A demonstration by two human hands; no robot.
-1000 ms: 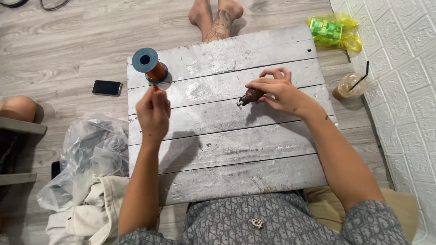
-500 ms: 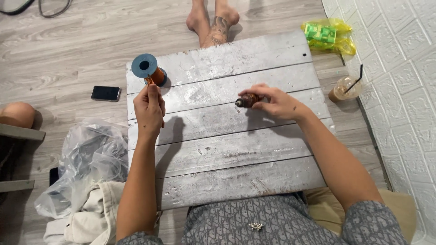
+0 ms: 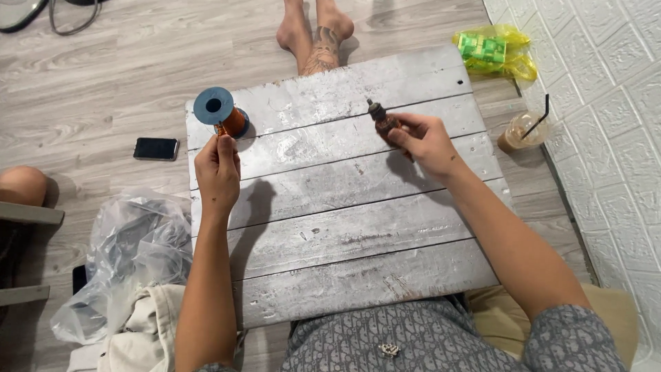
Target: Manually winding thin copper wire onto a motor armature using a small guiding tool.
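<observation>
Brown small tool (image 3: 383,122) pinched in right hand (image 3: 423,141) grip; left hand (image 3: 217,170) fingers pressed together just below blue-capped spool (image 3: 219,112).

Evenly and brightly lit by soft, diffuse light; no single source in view. Soft-edged shadows cast below the left hand (image 3: 217,172) and forearm onto the grey plank board (image 3: 358,275), and beneath the right hand (image 3: 423,141). Mild sheen on the worn board surface and on the clear plastic bag (image 3: 131,255); no harsh glare. Sharp focus across the centre. Slight wide-angle bending of floorboards (image 3: 103,83) and wall tiles (image 3: 606,76) toward the frame edges. No motion blur evident.
</observation>
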